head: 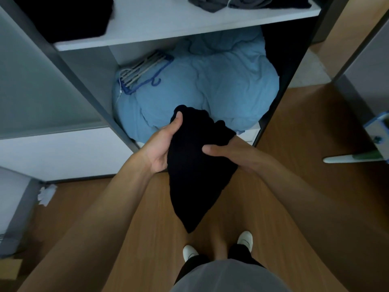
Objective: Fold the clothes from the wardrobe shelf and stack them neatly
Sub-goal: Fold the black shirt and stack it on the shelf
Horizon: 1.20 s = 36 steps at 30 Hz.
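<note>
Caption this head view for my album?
Left hand and right hand grip a black cloth garment before a light-blue duvet.

black garment (195,175) hides fingers of left hand (162,148) and right hand (223,152) — grey clothes (210,3) cut off above

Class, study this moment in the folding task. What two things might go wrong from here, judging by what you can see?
1. The black garment hangs in mid-air, gripped near its top by the left hand and right hand; without a flat surface the fold may come out uneven.
2. The grey clothes on the shelf look bunched, so a stack there might lean.
</note>
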Motion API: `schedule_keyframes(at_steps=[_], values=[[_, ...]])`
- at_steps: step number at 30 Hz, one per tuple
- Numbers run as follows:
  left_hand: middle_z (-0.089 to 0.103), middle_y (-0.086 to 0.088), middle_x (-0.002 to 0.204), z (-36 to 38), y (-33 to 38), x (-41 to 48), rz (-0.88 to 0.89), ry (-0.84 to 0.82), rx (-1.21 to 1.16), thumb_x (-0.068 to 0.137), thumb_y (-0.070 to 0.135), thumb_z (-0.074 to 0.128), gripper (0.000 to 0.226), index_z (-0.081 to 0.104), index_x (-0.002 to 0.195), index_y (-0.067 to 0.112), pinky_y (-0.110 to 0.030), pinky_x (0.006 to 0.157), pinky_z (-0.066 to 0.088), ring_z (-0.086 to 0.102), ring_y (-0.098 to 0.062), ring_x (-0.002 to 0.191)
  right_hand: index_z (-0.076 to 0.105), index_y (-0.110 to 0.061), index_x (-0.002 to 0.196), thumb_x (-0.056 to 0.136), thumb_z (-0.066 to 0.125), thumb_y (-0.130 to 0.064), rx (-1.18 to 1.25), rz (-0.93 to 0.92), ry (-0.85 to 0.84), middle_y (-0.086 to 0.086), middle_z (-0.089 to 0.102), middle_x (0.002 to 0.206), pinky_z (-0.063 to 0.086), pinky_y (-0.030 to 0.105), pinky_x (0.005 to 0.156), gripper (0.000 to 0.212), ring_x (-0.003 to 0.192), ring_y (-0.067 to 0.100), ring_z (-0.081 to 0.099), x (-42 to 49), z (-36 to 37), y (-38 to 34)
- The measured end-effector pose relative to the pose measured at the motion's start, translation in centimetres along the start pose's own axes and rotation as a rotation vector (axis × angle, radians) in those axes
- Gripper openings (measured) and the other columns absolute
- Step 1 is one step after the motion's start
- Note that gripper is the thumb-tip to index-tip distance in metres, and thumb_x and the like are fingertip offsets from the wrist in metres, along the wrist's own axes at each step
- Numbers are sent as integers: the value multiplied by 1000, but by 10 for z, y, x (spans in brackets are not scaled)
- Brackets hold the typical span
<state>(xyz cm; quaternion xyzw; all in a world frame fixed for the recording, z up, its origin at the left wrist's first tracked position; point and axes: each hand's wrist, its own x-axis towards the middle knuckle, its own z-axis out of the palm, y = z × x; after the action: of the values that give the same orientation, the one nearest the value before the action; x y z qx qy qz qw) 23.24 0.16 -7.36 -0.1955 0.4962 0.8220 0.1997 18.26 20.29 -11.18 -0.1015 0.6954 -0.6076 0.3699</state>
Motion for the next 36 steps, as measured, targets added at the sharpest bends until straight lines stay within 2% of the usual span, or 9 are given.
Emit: schedule_keyframes(at_steps=[4, 8, 10, 16, 19, 24, 27, 30, 36], values=[[72, -8, 120, -11, -2, 0, 5, 139, 53, 89, 68, 53, 63, 67, 125, 18, -30, 73, 61, 72, -23, 106, 60, -18, 133, 75, 85, -38, -3, -107, 199, -3, 67, 126, 48, 35, 107, 65, 116, 9, 63, 1, 12, -6], [66, -4, 133, -29, -23, -11, 3, -29, -48, 85, 62, 60, 57, 70, 126, 25, -32, 92, 56, 63, -20, 122, 61, -14, 130, 76, 85, -37, 139, 11, 280, 2, 70, 121, 55, 30, 96, 63, 107, 13, 68, 3, 19, -12], [70, -1, 126, -32, -44, -18, -37, -45, 82, 81, 50, 71, 47, 71, 123, 29, -27, 87, 57, 66, -17, 117, 64, -8, 124, 76, 85, -35, 197, 138, 300, 8, 73, 113, 60, 30, 82, 58, 97, 18, 72, 4, 18, -19], [76, -10, 108, -15, -39, -15, 139, 98, 85, 90, 27, 71, 14, 80, 98, 21, -26, 73, 58, 74, -22, 99, 76, -16, 112, 75, 82, -42, 564, 237, 45, 9, 72, 119, 61, 36, 81, 45, 103, 22, 72, -15, -14, -19], [75, -14, 111, -11, -28, -10, 92, 113, -14, 92, 35, 69, 28, 79, 101, 11, -31, 74, 59, 74, -25, 99, 74, -21, 113, 78, 80, -36, 453, 204, -114, 5, 72, 120, 59, 28, 78, 39, 108, 20, 70, -29, -10, 3], [58, -11, 142, -43, -51, -22, 51, -121, -248, 83, 68, 49, 79, 57, 139, 13, -40, 106, 46, 52, -27, 134, 73, -13, 113, 91, 70, -20, 467, 130, 76, 8, 75, 112, 59, 26, 82, 23, 101, 20, 72, -17, 8, 14], [70, -8, 126, -46, -70, -23, 22, 24, -57, 78, 41, 74, 52, 66, 124, 18, -30, 87, 57, 65, -22, 118, 76, -13, 102, 90, 72, -22, 425, 212, 83, 9, 76, 106, 60, 27, 74, 16, 93, 20, 74, -11, 14, 9], [73, -10, 118, -44, -68, -20, 104, 147, 19, 90, 27, 71, 21, 75, 110, 19, -29, 80, 59, 71, -24, 108, 82, -15, 91, 88, 74, -25, 479, 248, 46, 8, 77, 104, 60, 27, 74, 13, 93, 19, 75, -12, 9, 7], [76, -8, 111, -36, -49, -22, 113, 288, -95, 94, 39, 66, 35, 69, 116, 12, -27, 72, 60, 73, -21, 101, 62, -10, 128, 88, 71, -18, 336, 131, -30, 6, 74, 114, 58, 27, 84, 42, 106, 20, 71, -19, 10, 19]])
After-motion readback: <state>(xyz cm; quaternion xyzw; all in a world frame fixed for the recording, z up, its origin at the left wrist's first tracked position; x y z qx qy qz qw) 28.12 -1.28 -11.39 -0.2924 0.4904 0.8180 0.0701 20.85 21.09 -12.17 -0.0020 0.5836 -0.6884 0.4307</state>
